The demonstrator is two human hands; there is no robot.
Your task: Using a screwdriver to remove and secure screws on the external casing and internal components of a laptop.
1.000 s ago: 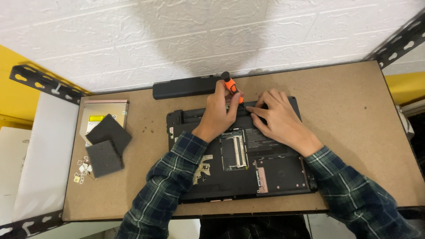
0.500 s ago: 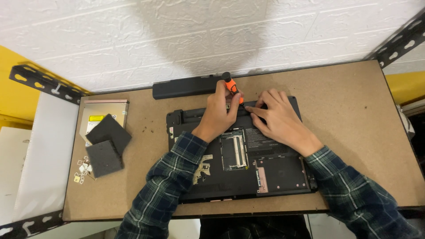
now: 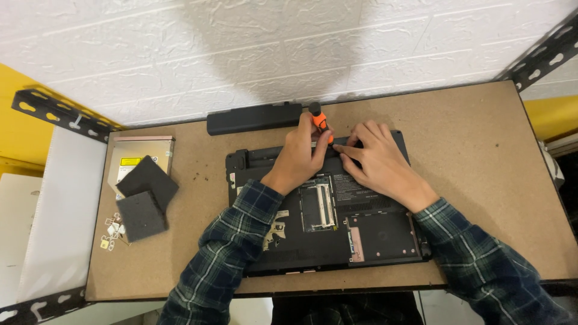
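Fingers of the left hand (image 3: 303,153) curl tight round the orange screwdriver (image 3: 320,122), tip down on the upturned laptop (image 3: 325,216); right hand (image 3: 376,159) pinches beside it.

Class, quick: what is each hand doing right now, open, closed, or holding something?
Left hand: closed around the orange-and-black screwdriver, at the laptop's rear edge.
Right hand: open, fingers spread on the laptop, fingertips beside the screwdriver tip.

Laptop (image 3: 337,222) centre on table (image 3: 481,156); battery (image 3: 253,118) behind it; optical drive (image 3: 139,150), pads (image 3: 144,198) left.
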